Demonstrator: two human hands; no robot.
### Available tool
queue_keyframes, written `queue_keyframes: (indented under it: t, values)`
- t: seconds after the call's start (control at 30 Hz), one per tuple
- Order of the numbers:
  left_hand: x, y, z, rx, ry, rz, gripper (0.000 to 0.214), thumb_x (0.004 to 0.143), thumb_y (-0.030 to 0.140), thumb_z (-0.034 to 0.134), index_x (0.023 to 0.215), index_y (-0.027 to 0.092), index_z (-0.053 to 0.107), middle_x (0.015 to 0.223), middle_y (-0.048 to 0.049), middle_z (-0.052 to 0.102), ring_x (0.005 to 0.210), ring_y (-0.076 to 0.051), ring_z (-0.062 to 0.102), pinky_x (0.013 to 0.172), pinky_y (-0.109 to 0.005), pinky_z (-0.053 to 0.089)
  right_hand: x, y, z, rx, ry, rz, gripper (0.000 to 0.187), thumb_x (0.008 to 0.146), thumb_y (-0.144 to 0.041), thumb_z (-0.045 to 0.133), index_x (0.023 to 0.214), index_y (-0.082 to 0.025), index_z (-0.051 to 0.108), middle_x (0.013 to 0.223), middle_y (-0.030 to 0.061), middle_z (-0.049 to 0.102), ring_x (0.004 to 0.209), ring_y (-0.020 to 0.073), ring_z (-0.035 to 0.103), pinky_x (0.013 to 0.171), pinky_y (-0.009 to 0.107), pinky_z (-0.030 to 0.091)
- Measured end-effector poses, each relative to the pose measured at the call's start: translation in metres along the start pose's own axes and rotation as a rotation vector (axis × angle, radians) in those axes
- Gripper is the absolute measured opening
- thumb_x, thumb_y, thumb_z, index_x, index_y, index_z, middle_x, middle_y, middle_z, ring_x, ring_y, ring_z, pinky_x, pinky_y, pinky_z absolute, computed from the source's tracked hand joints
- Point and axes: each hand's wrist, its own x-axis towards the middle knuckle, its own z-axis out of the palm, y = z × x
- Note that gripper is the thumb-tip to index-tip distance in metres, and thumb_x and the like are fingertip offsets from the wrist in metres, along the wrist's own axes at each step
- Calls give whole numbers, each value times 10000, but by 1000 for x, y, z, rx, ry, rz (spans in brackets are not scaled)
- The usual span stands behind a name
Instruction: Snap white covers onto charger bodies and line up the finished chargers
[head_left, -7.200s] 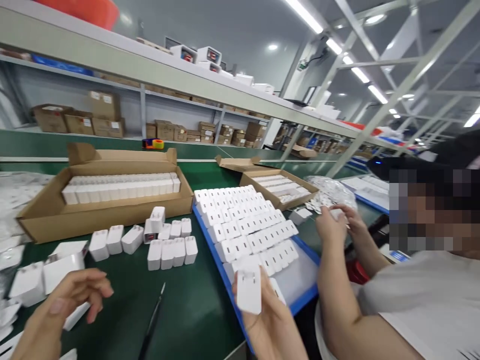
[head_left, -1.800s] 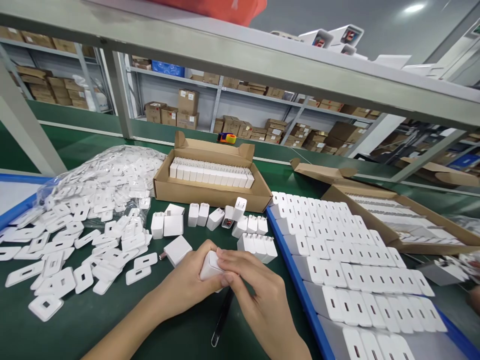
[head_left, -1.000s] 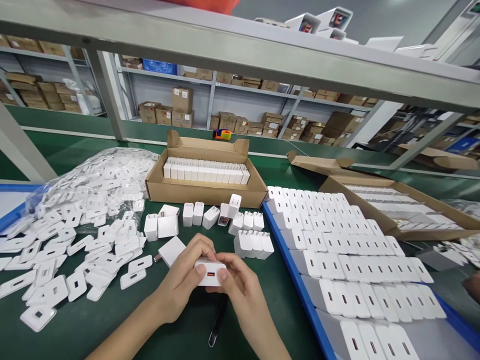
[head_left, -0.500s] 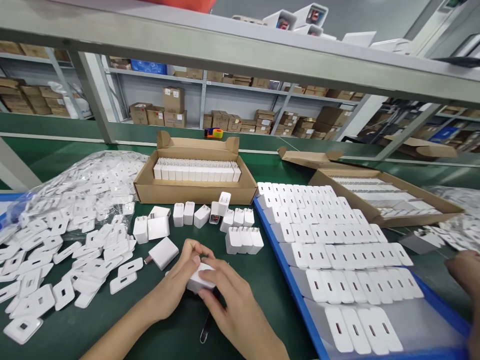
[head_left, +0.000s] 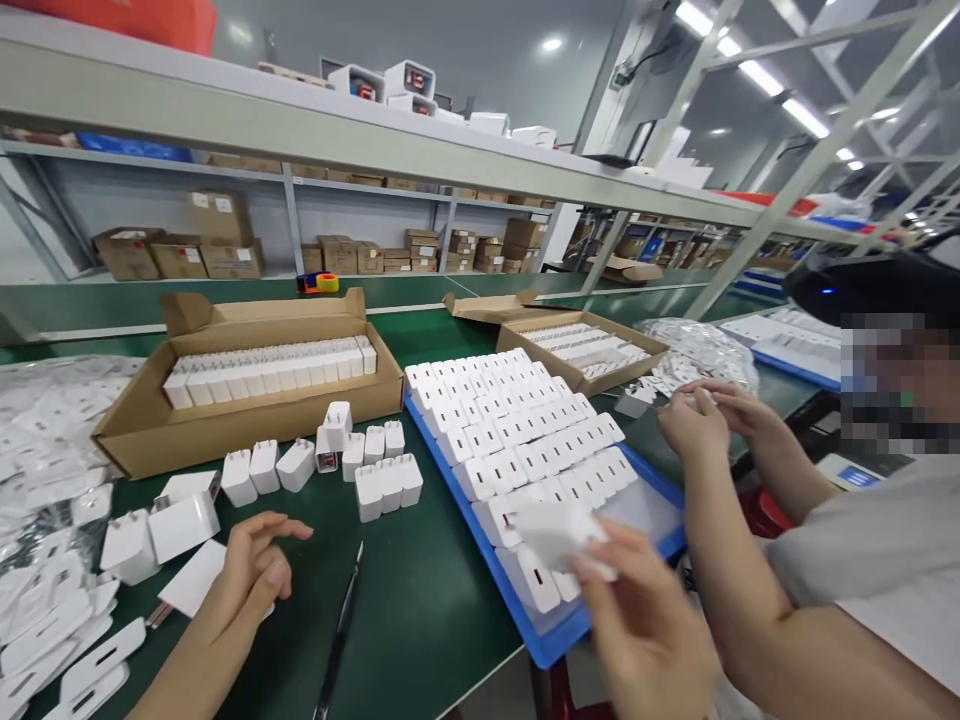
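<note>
My right hand [head_left: 649, 610] grips a white charger block [head_left: 551, 530], blurred by motion, above the near end of a blue-rimmed tray [head_left: 551, 650]. Rows of similar white blocks with a slot in the end stand in that tray. Over the green bench at the left, my left hand [head_left: 247, 580] is open with its fingers loosely apart. Partly hidden behind it lies a white block [head_left: 193, 578] with metal pins sticking out. A pair of dark tweezers [head_left: 341, 625] lies between my hands. Several more pronged blocks [head_left: 388, 485] stand behind.
A cardboard box [head_left: 247, 432] of white blocks sits at the back left, another box [head_left: 585, 350] behind the tray. Loose white plates [head_left: 56, 610] pile up at the left. On the right a co-worker's hands [head_left: 701, 410] hold something small and white. A shelf beam [head_left: 360, 150] crosses overhead.
My view has turned right, bringing the co-worker into sight. My hands have parted; the right has carried the white block over the tray, while the left has let go of it.
</note>
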Motion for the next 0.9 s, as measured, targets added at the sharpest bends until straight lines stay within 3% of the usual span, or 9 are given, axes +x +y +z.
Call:
queue_keyframes:
  t: [0.07,0.17,0.33,0.53,0.73,0.9]
  values:
    - [-2,3,-1,117,46,-22,492,890,674,362,1131,246,347,1078,-82,559,557,-133,503,568,-297,450,2,29,-33,-95,276,212,139,798,-282,690,900,-197,651,1003,78,663,904,192,640,756,276,520]
    - [-7,11,-3,308,20,-112,444,910,636,338,1111,256,451,1023,-78,623,664,-190,562,622,-319,492,-1,68,-58,-104,383,413,320,712,-426,730,884,-166,659,966,105,677,890,247,646,809,380,518]
    - [-5,15,-13,569,-97,-144,429,878,650,384,966,268,558,920,-52,664,797,-254,630,594,-293,476,-20,105,-53,-99,285,524,377,722,-500,678,868,-154,656,962,131,696,957,307,652,894,482,498]
    - [2,15,-17,727,-231,-181,446,882,630,322,963,256,551,1007,-71,659,889,-262,645,647,-295,511,-34,118,-37,-161,179,470,353,754,-512,646,851,-174,673,966,113,702,1011,306,621,1018,540,393]
    - [2,14,-18,770,-227,-164,459,858,621,317,959,241,556,1047,-98,642,930,-267,650,661,-295,550,-36,115,-44,-150,25,457,369,841,-518,544,895,-190,705,1079,118,697,1096,310,607,1055,542,378]
    - [1,4,-24,762,-198,-75,402,904,583,326,974,259,555,1044,-72,634,934,-247,645,694,-285,553,-34,113,-55,-151,-83,457,362,838,-508,561,933,-202,729,1129,110,699,1120,310,616,1065,518,403]
